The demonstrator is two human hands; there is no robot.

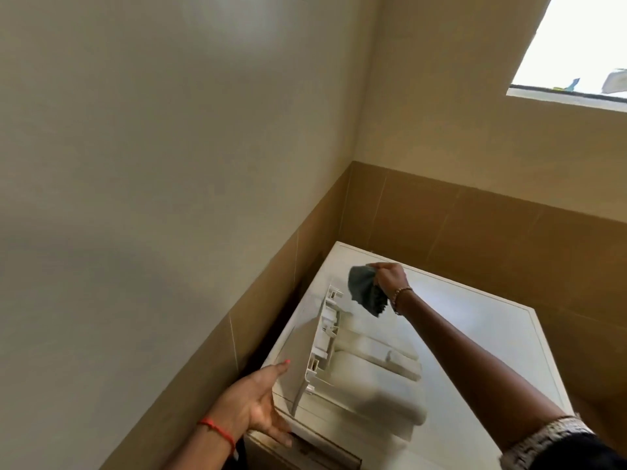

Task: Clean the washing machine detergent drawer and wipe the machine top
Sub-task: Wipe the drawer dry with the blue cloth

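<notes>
The white detergent drawer (366, 364) lies upside down on the white washing machine top (475, 327), its front panel toward the left edge. My left hand (261, 405) grips the drawer's front panel at the machine's near left corner. My right hand (390, 276) is raised above the far part of the top, shut on a bunched dark grey cloth (364, 290) that hangs clear of the surface, just beyond the drawer's far end. Below the drawer, the open drawer slot (325, 452) shows in the machine front.
The machine stands in a corner, with brown tiled walls (475, 225) close behind and on the left. A narrow dark gap (291, 307) runs along the left side. A bright window (576, 45) is high on the right.
</notes>
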